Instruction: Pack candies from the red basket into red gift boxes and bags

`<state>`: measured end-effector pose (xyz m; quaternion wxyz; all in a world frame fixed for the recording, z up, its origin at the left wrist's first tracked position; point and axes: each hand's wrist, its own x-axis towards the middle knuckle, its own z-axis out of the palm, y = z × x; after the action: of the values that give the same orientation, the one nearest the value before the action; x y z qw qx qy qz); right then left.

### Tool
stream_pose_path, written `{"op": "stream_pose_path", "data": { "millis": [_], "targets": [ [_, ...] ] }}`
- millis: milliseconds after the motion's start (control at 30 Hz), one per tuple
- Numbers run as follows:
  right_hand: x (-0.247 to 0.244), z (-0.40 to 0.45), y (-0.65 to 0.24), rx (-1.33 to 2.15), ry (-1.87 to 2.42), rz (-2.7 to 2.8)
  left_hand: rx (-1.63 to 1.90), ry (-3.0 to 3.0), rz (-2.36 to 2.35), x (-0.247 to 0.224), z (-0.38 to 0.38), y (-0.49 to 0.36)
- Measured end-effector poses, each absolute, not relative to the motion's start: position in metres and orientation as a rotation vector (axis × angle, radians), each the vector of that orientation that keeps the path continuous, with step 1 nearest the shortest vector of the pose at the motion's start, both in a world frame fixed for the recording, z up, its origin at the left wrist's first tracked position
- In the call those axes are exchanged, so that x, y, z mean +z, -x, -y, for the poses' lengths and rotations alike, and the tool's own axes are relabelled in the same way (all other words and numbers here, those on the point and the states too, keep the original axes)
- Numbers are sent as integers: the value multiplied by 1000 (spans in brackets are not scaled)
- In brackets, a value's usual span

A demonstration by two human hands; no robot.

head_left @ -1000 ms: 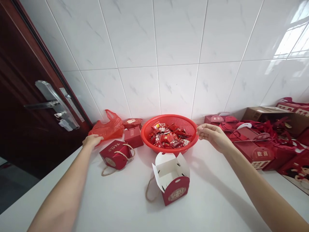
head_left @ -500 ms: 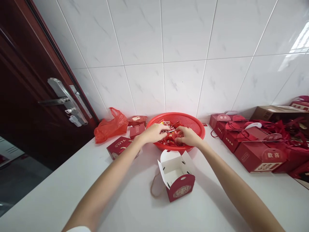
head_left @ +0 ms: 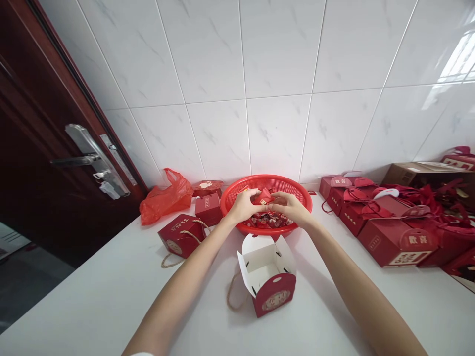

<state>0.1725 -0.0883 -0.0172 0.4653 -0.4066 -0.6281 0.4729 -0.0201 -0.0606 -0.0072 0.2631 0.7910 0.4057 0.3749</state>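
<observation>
A white-tiled wall [head_left: 274,133], cut off above, backs the white counter [head_left: 92,291]; a dark red door [head_left: 29,94] runs off the left edge. At right, clustered gift boxes [head_left: 397,240] overlap, partly hiding a cardboard carton [head_left: 403,174]. The red mesh basket [head_left: 305,198] stands behind an open gift box [head_left: 276,295]. Left hand [head_left: 245,205] and right hand [head_left: 292,209], each grip narrow, hold a red wrapped packet [head_left: 264,196] over the basket, its edges hidden by fingers.

In front of me, the white table [head_left: 315,316] bears a red basket [head_left: 269,178], with an open box [head_left: 275,297] just before it. On my left sit a red plastic bag [head_left: 166,200] and a rope-handled box [head_left: 178,233]; red boxes [head_left: 388,240] crowd my right.
</observation>
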Motion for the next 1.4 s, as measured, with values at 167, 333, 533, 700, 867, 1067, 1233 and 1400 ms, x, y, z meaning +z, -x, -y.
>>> {"op": "stream_pose_path", "data": {
  "millis": [167, 333, 533, 700, 867, 1067, 1233, 1400],
  "targets": [
    [-9, 97, -176, 1264, 851, 1467, 1127, -1954, -990, -6, 73, 2],
    [-14, 94, -176, 1264, 834, 1315, 1023, -1874, -829, 0, 72, -2],
    [-18, 86, -175, 1224, 896, 1078, 965, -1820, -973, -5, 41, 18],
    [-16, 83, -175, 1244, 907, 984, 540, -2014, -1224, -13, 30, 30],
    [-13, 85, -177, 1264, 890, 991, 606, -2071, -1470, -14, 25, 31],
    [-12, 87, -176, 1300, 879, 1018, 679, -2078, -1647, -7, 27, 45],
    [-13, 86, -176, 1282, 905, 1045, 318, -2241, -1673, 0, 41, 51],
    [-14, 87, -176, 1274, 896, 1071, 196, -2334, -1658, -1, 41, 50]
  ]
}}
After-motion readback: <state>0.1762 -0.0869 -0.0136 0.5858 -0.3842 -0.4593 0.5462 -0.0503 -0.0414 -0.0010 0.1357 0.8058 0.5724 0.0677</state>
